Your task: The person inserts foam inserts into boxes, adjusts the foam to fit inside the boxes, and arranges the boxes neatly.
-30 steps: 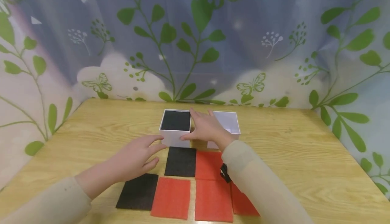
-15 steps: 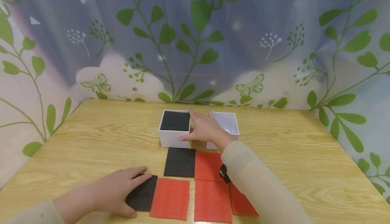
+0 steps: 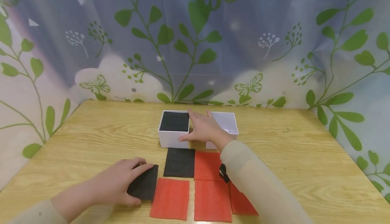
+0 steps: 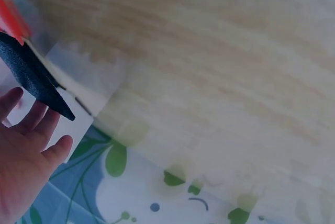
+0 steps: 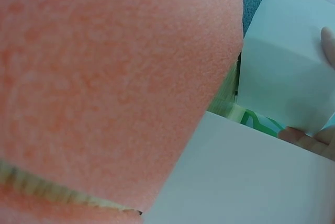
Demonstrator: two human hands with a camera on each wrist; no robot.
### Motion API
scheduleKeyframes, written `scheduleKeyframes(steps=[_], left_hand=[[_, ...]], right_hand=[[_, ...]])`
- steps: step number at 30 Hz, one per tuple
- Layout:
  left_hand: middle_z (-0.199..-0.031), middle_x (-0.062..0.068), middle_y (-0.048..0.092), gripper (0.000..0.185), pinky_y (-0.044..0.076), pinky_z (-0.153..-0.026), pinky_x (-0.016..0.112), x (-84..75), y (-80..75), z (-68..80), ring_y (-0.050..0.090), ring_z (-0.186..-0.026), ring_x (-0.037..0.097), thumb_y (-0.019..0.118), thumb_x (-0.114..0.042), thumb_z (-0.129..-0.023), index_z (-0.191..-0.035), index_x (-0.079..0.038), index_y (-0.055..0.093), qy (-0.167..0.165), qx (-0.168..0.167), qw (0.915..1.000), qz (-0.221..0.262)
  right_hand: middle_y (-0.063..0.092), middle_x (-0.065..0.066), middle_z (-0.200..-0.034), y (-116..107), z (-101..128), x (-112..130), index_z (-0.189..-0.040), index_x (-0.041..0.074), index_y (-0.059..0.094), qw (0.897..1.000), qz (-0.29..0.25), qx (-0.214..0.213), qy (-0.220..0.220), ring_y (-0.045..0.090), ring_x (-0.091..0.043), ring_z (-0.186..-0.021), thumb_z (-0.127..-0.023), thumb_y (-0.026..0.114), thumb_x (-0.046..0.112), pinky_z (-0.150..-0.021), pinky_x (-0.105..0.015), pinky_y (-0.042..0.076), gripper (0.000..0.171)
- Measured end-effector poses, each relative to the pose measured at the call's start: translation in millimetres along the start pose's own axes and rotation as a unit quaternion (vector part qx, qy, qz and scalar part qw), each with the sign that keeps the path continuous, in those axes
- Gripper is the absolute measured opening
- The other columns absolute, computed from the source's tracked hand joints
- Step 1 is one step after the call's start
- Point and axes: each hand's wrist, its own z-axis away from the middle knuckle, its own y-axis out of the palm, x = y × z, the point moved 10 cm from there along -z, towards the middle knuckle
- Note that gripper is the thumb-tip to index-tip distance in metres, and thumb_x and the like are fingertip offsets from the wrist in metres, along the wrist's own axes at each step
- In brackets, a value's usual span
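My left hand (image 3: 112, 181) holds a black felt square (image 3: 144, 183) by opposite edges, thumb at the near side and fingers at the far side. In the left wrist view that felt square (image 4: 34, 75) looks tilted, with fingertips at its edge. My right hand (image 3: 205, 127) grips the right side of a white box (image 3: 173, 139), thumb on its front wall and fingers at the back corner. Black felt (image 3: 174, 121) fills this box near its rim. In the right wrist view, fingertips (image 5: 306, 141) touch the white box (image 5: 285, 72).
A second white box (image 3: 226, 120) stands just right, partly behind my right hand. Another black square (image 3: 179, 162) and several red felt squares (image 3: 170, 198) lie in front of the boxes; my right sleeve (image 3: 259, 180) covers some. A patterned curtain (image 3: 195, 41) hangs behind the wooden table (image 3: 289, 149).
My left hand came down from beside the box to the black square at left, took hold of it and shifted it slightly away from me. My right hand stayed on the box.
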Motion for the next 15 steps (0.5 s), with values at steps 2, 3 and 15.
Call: scheduleKeyframes(steps=[2, 3, 15], left_hand=[[-0.125, 0.004, 0.048, 0.082, 0.044, -0.088, 0.044, -0.6, -4.0, -2.3, 0.051, -0.104, 0.022, 0.073, -0.057, -0.070, -0.136, -0.015, 0.047, -0.003, -0.002, 1.0000, 0.000], [-0.125, 0.004, 0.048, 0.082, 0.043, -0.089, 0.045, -0.7, -5.3, -3.3, 0.050, -0.105, 0.022, 0.073, -0.057, -0.070, -0.136, -0.016, 0.047, -0.004, -0.001, 1.0000, 0.000], [-0.125, 0.005, 0.049, 0.082, 0.040, -0.091, 0.046, -10.7, -24.3, -14.4, 0.049, -0.107, 0.020, 0.075, -0.053, -0.070, -0.136, -0.014, 0.047, 0.021, -0.036, 0.9988, -0.024]], right_hand=[[0.029, -0.007, -0.149, -0.2, 0.7, -0.1, -0.150, 0.009, 0.012, 1.000, 0.000, 0.000, 0.000, 0.033, -0.022, -0.134, -0.068, 0.059, 0.076, -0.111, -0.050, -0.002, 0.116], [0.029, -0.007, -0.149, -0.2, 0.9, -0.1, -0.150, 0.009, 0.012, 1.000, 0.000, 0.000, 0.001, 0.033, -0.022, -0.134, -0.068, 0.059, 0.075, -0.111, -0.049, -0.001, 0.116], [0.029, -0.005, -0.149, -0.6, 1.0, 0.0, -0.150, 0.009, 0.012, 1.000, 0.005, 0.004, 0.004, 0.033, -0.020, -0.134, -0.069, 0.059, 0.075, -0.111, -0.050, 0.000, 0.115]])
